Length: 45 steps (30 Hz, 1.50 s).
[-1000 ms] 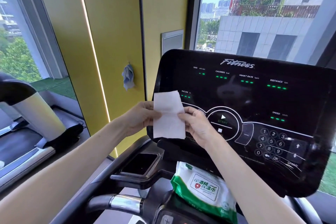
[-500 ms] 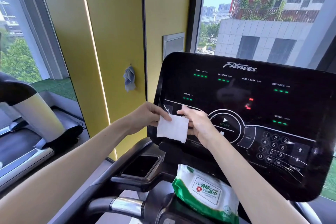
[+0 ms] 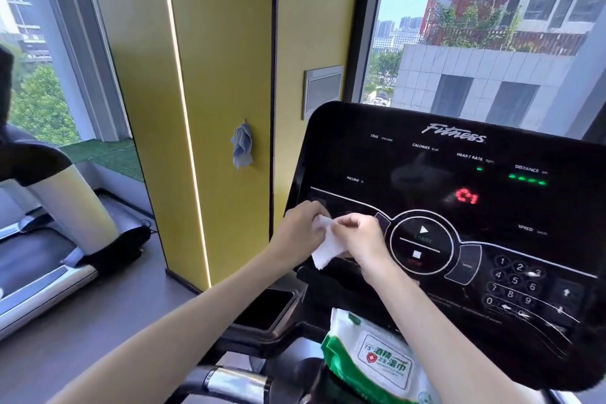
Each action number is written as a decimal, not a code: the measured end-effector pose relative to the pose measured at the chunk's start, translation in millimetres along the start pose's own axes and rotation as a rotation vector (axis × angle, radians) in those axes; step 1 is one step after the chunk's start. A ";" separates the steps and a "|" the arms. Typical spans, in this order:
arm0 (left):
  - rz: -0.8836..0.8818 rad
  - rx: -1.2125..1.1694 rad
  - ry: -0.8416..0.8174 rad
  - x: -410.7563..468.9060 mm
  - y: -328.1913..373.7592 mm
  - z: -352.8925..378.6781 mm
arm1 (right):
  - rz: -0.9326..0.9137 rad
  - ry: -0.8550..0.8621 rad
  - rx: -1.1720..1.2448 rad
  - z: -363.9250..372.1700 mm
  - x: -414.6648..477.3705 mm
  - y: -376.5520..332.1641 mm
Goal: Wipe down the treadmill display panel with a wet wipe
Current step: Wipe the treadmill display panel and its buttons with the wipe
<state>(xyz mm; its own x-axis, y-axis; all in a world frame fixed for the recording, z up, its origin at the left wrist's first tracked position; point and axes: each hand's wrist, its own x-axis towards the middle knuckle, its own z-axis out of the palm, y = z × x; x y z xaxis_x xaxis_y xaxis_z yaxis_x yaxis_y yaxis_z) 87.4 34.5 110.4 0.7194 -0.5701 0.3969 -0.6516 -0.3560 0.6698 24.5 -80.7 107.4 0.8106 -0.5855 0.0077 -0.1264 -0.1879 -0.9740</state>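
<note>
Fingers (image 3: 348,223), left hand (image 3: 300,231), right hand (image 3: 360,239), pinch wet wipe (image 3: 328,248) before display panel (image 3: 426,174); yellow wall (image 3: 223,59).

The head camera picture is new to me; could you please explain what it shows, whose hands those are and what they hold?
There is no robot here: a person wears a wide-angle camera on the head, so you look forward and down along their bare arms. In front stands a treadmill's black display panel, with readouts, a start button and a number pad. The left hand and the right hand pinch a white wet wipe, bunched between them in front of the panel's lower left part. A green and white pack of wipes sits below the panel. At the left a blue cloth hangs on the yellow wall, and a second treadmill stands further left.
</note>
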 end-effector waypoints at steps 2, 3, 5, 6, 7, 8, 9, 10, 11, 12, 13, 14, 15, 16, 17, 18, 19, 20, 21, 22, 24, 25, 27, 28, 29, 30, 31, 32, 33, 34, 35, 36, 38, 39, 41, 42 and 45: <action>0.096 0.078 0.005 -4.1 -4.0 9.0 | 0.067 0.029 0.086 1.6 1.6 0.5; 0.113 0.097 -0.013 -6.2 -6.1 11.6 | 0.101 0.033 0.142 2.1 2.2 0.2; 0.167 0.123 -0.053 -9.1 -13.0 14.9 | 0.133 0.068 0.179 2.8 5.9 3.3; 0.219 0.156 -0.074 -9.7 -17.3 15.6 | 0.134 0.093 0.176 3.8 7.7 5.2; 0.278 0.207 -0.097 -9.5 -21.4 15.8 | 0.131 0.113 0.187 5.3 9.7 6.8; 0.327 0.255 -0.118 -8.6 -25.9 15.9 | 0.127 0.127 0.191 6.7 9.9 6.6; 0.364 0.269 -0.125 -6.7 -29.8 15.6 | 0.122 0.139 0.192 8.0 10.4 6.8; 0.374 0.230 -0.121 -3.3 -33.3 15.7 | 0.110 0.153 0.192 9.1 10.9 6.0; 0.339 0.150 -0.108 1.2 -34.7 14.3 | 0.087 0.165 0.194 10.0 10.8 4.7; 0.270 0.054 -0.085 7.1 -36.1 11.8 | 0.054 0.173 0.185 10.8 10.3 2.8; 0.178 -0.024 -0.073 13.7 -36.4 7.5 | 0.010 0.187 0.165 11.7 10.7 2.5; 0.077 -0.091 -0.061 21.4 -36.8 3.1 | -0.050 0.221 0.102 12.3 10.5 2.8; -0.008 -0.145 -0.048 30.3 -38.6 -2.1 | -0.119 0.271 0.008 12.6 10.3 3.8; -0.063 -0.189 -0.021 40.0 -39.7 -7.7 | -0.189 0.328 -0.113 12.2 8.4 5.0; -0.101 -0.211 0.028 51.0 -39.7 -12.7 | -0.259 0.390 -0.248 11.8 7.3 7.8; -0.121 -0.216 0.094 63.4 -39.4 -17.2 | -0.332 0.446 -0.383 11.8 4.0 9.8; -0.120 -0.212 0.182 76.8 -37.7 -21.1 | -0.397 0.487 -0.493 12.2 1.5 13.7; -0.104 -0.198 0.269 91.3 -34.8 -23.7 | -0.446 0.515 -0.588 12.6 0.0 18.0; -0.077 -0.172 0.344 104.1 -29.9 -25.5 | -0.474 0.532 -0.681 13.0 -0.4 22.9; -0.046 -0.131 0.396 115.5 -25.3 -26.1 | -0.484 0.541 -0.765 13.1 -0.6 27.5; 0.045 -0.006 0.443 132.4 -19.2 -22.8 | -0.470 0.544 -0.891 10.6 0.4 37.2; 0.086 0.048 0.446 136.9 -18.3 -18.6 | -0.455 0.542 -0.929 9.4 0.0 41.1; 0.167 0.110 0.436 137.0 -20.9 -1.9 | -0.436 0.536 -0.985 7.5 -3.5 47.5; 0.246 0.136 0.422 132.5 -23.2 10.0 | -0.434 0.538 -1.007 6.2 -5.5 49.5; 0.366 0.157 0.386 124.6 -24.2 21.3 | -0.436 0.543 -1.029 4.6 -7.1 51.7; 0.525 0.180 0.302 114.7 -25.0 31.0 | -0.431 0.543 -1.051 3.0 -8.7 53.7; 0.701 0.219 0.168 105.0 -27.9 38.5 | -0.420 0.541 -1.072 1.5 -10.1 56.5; 0.868 0.286 0.047 101.1 -32.7 40.8 | -0.408 0.541 -1.088 0.0 -11.2 60.6; 0.981 0.344 -0.027 105.5 -35.9 37.1 | -0.399 0.541 -1.103 -1.0 -12.6 64.9; 1.006 0.372 -0.033 114.3 -37.3 29.5 | -0.389 0.535 -1.107 -0.9 -14.6 68.9; 0.935 0.347 0.011 124.2 -36.0 21.2 | -0.382 0.526 -1.100 0.2 -16.8 72.2; 0.814 0.271 0.115 134.4 -33.2 14.0 | -0.380 0.519 -1.091 1.9 -19.2 75.6; 0.592 0.128 0.308 145.9 -28.1 8.9 | -0.379 0.486 -1.087 6.8 -23.1 82.3; 0.590 0.130 0.317 143.2 -27.3 13.6 | -0.382 0.467 -1.092 9.1 -24.4 85.5; 0.809 0.235 0.103 124.8 -31.2 33.5 | -0.387 0.442 -1.100 12.4 -26.2 88.9; 0.979 0.319 -0.047 111.9 -36.0 40.3 | -0.391 0.435 -1.101 13.9 -26.4 90.4; 1.178 0.439 -0.225 112.1 -43.1 31.6 | -0.399 0.414 -1.082 20.2 -29.9 92.6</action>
<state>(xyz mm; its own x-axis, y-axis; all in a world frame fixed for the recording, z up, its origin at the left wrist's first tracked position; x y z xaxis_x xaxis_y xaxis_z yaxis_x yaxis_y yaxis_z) 188.5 -37.4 106.1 -0.3738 -0.8034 0.4634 -0.9203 0.2591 -0.2932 0.0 -64.6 12.4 0.6832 -0.5065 0.5260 -0.4810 -0.8542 -0.1977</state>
